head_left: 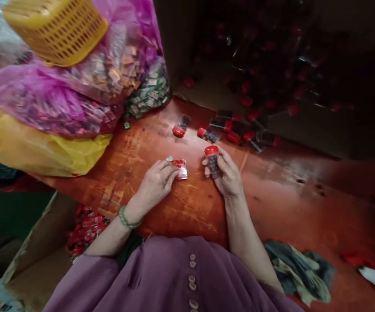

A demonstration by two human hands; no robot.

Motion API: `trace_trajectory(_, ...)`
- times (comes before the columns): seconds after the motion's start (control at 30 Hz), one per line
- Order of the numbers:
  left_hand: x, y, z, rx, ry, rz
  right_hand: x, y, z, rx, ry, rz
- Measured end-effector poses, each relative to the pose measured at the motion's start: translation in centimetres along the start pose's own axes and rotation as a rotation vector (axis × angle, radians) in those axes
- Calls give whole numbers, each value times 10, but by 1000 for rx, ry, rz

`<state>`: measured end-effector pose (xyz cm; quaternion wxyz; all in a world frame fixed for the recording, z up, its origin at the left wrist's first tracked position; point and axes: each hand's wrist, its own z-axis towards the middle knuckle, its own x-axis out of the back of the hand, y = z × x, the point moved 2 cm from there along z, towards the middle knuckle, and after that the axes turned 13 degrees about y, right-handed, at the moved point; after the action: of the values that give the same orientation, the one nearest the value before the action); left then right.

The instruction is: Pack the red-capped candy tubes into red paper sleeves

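Note:
My right hand [230,174] is wrapped round a small clear jar [212,163] with a red lid and dark round contents. The jar stands nearly upright, lid at the top, just over the red-brown table [187,208]. To its left, my left hand [157,182] pinches the edge of a red and silver packet [181,169]; fingertips cover part of it. A small pale piece [169,158] shows behind those fingers. Beyond the hands, a similar jar [181,126] lies on the tabletop, and another jar [208,134] rests to the right of it.
A dark heap of red-lidded jars [255,104] fills the back right. Plastic bags of wrapped pieces [86,99] are piled at left under a yellow basket [60,32]. A cardboard box [34,247] with red packets [85,229] sits lower left. Crumpled cloth [299,271] lies right.

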<state>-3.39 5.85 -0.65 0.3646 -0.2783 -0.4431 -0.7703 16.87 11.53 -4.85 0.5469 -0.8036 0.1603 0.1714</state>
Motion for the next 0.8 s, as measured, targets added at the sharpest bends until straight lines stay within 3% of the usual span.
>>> trace_trajectory(0.13, -1, 1, 4, -7, 11, 73, 0, 2, -2, -8, -40, 59)
trace_trajectory(0.33, 6, -3, 12, 130, 154, -119, -2, 7, -7, 28, -92, 62)
trace_trajectory(0.47, 11, 3, 10, 113, 250, -191, -7, 6, -12, 15, -76, 80)
trace_trajectory(0.8, 14, 14, -9, 52, 223, -352, -8, -3, -43, 25, -110, -134)
